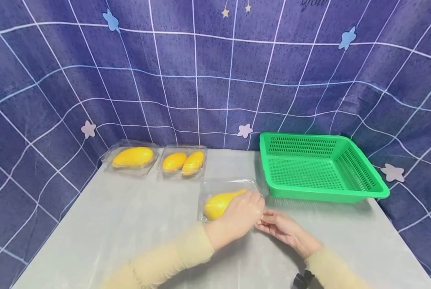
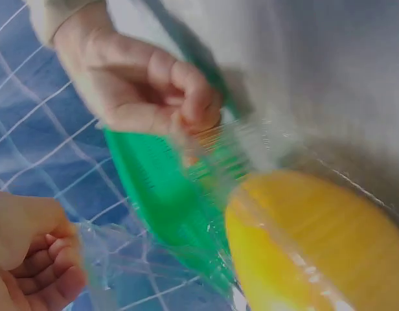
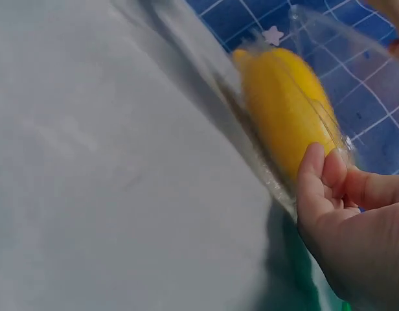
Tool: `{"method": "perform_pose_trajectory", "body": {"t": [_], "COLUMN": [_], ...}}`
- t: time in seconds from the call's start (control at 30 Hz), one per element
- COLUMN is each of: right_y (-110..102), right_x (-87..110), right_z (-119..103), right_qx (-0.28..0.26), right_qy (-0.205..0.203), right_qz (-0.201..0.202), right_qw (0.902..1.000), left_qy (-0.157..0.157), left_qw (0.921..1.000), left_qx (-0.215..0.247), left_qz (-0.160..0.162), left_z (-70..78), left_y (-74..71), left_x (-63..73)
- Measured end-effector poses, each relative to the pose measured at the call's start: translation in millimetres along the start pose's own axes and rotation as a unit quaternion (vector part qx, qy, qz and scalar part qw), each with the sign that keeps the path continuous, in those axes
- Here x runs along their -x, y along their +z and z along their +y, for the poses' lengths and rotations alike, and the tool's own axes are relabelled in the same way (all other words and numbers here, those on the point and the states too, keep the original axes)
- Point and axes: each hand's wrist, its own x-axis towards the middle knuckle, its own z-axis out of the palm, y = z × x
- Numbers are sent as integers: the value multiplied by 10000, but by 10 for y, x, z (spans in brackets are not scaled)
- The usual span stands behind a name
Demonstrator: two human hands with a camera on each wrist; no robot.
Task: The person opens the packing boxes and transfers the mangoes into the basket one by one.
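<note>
A yellow mango (image 1: 219, 204) lies in a clear plastic box (image 1: 229, 185) on the grey table. My left hand (image 1: 241, 212) grips the thin clear lid, which stands raised at an angle over the fruit in the right wrist view, the lid (image 3: 342, 55) reaching up to that hand. With thumb and fingers, my right hand (image 1: 282, 228) pinches the box's right edge; the right wrist view shows that hand (image 3: 352, 207) close beside the mango (image 3: 284, 103). From the left wrist view, the right hand (image 2: 154, 91) is across from the left hand (image 2: 34, 253), with clear plastic between.
A green basket (image 1: 320, 193) stands at the back right, close to the box. Farther back on the left are a clear box holding one mango (image 1: 133, 156) and another with two smaller mangoes (image 1: 193, 162). Behind the table hangs a blue curtain (image 1: 215, 92).
</note>
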Motion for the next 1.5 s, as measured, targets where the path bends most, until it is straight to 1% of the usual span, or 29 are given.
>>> {"method": "perform_pose_trajectory", "body": {"t": [0.03,0.1,0.13,0.2,0.3,0.4,0.5,0.57,0.6,0.63,0.7,0.77,0.87,0.97,1.1,1.13,1.17,1.2,1.27,1.33,1.4,1.5], "right_y": [-1,6,8,12,15,8,-1,2,4,7,23,49,104,152,185,191,198,207,224,242,256,274], "right_x": [-3,-12,-11,1,19,33,51,66,73,80,95,110,137,156,152,146,140,133,121,110,101,91], "right_z": [-19,-43,-49,-53,-51,-38,-24,-27,-33,-43,-75,-119,-192,-261,-335,-351,-368,-382,-408,-429,-445,-466], "right_qx": [-14,0,7,19,8,84,446,890,1158,1452,2033,2520,3038,3561,4202,4276,4313,4320,4248,4156,4056,3925], "right_qy": [31,45,54,91,84,51,-36,-169,-251,-348,-585,-820,-1151,-1562,-2351,-2533,-2683,-2788,-2916,-2972,-2994,-3028], "right_qz": [4,5,12,36,36,9,69,180,291,407,710,1049,1471,1753,1972,1991,2007,2027,2020,2000,1952,1877], "right_qw": [10000,10000,10000,10000,10000,10000,9990,9957,9925,9880,9748,9585,9343,9045,8540,8446,8377,8334,8329,8360,8413,8479], "left_qy": [20,80,92,80,-34,-120,-119,-97,-85,-75,-65,-70,-101,-137,-194,-212,-237,-265,-323,-393,-474,-647], "left_qw": [10000,9996,9995,9994,9995,9989,9987,9989,9990,9991,9991,9990,9985,9981,9976,9974,9971,9967,9952,9929,9891,9798], "left_qx": [39,81,95,202,308,445,487,455,437,426,421,448,542,602,665,684,725,757,880,1044,1282,1749], "left_qz": [-62,-252,-273,-257,-105,-32,-31,-40,-45,-45,-38,-44,-49,-50,2,37,74,128,262,414,550,717], "left_z": [-17,-25,-23,-21,-31,-53,-72,-82,-87,-92,-104,-118,-144,-172,-209,-218,-227,-237,-256,-282,-315,-386], "left_y": [-4,22,35,39,35,21,9,6,10,10,11,10,-3,-9,-9,-4,2,4,19,34,45,51], "left_x": [-19,-14,-5,10,11,7,8,8,6,3,-6,-18,-36,-56,-80,-84,-90,-92,-101,-111,-116,-109]}}
